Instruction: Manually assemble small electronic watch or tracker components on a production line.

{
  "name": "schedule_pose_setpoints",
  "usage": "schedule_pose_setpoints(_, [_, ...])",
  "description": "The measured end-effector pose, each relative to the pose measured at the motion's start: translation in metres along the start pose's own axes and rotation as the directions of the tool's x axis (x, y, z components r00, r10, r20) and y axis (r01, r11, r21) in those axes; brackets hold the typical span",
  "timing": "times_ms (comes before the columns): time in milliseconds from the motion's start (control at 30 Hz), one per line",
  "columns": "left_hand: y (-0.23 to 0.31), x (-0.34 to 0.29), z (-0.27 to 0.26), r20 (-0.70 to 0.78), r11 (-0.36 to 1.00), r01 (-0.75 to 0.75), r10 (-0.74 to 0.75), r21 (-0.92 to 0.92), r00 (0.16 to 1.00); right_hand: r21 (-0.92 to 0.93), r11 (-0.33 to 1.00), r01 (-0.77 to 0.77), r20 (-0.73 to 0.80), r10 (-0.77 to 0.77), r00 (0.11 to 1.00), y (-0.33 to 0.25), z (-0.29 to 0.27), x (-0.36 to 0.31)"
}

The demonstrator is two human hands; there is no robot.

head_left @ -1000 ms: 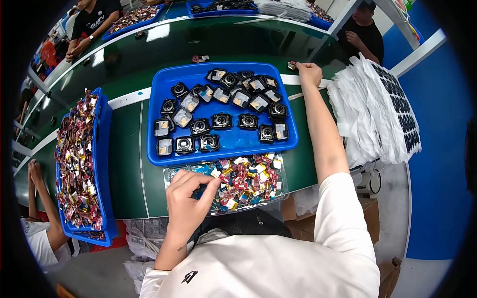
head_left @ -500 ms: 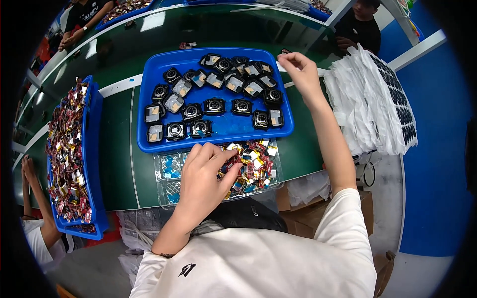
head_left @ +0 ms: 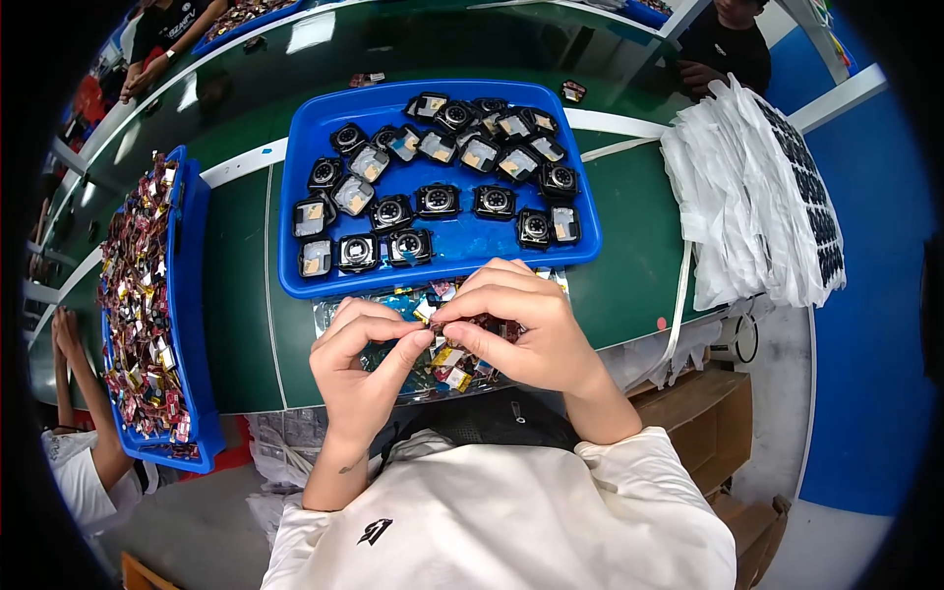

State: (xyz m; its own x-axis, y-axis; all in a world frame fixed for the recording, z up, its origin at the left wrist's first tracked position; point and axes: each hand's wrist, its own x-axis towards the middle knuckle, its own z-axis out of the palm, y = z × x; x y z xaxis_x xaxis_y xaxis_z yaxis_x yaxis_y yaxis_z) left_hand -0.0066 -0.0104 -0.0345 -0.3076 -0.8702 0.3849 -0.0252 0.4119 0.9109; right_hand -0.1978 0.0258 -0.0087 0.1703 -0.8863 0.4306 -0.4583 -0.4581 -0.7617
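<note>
My left hand [head_left: 356, 366] and my right hand [head_left: 526, 324] meet over a clear plastic tray [head_left: 329, 317]. Their thumbs and forefingers pinch together around a small dark piece, mostly hidden by the fingertips. Beneath them the clear tray holds a heap of small battery-and-circuit parts [head_left: 454, 377] in red, white and yellow. Just beyond, a blue tray [head_left: 442, 280] carries several black smartwatch cases [head_left: 438, 201]. Some show a round sensor back, others a grey inner side with a tan patch.
To the left stands a long blue bin [head_left: 202, 403] heaped with similar parts. White plastic sheets [head_left: 723, 197] are stacked at the right. A small red part [head_left: 573, 91] lies beyond the tray on the green table [head_left: 236, 334]. Other people are at the far side and left.
My right hand has come from beside the blue tray's far right corner to join my left hand. My left hand has shifted slightly nearer and now pinches. The view has moved a little.
</note>
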Motion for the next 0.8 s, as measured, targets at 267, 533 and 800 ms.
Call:
schedule_pose_setpoints(267, [-0.002,-0.006,-0.002,0.082,0.978,0.086,-0.071,-0.191,0.994,0.198,0.978,-0.058,-0.004,0.060,0.998,-0.010,0.011,-0.005])
schedule_pose_setpoints(533, [0.009,-0.014,-0.003,0.113,0.866,0.338,-0.319,-0.369,0.941,0.202,0.968,-0.146,-0.106,0.170,0.980,-0.008,0.008,-0.013])
schedule_pose_setpoints(800, [0.009,-0.006,-0.002,0.205,0.986,0.147,-0.128,-0.079,0.970,0.235,0.971,-0.051,-0.107,0.079,0.991,-0.005,0.008,-0.010])
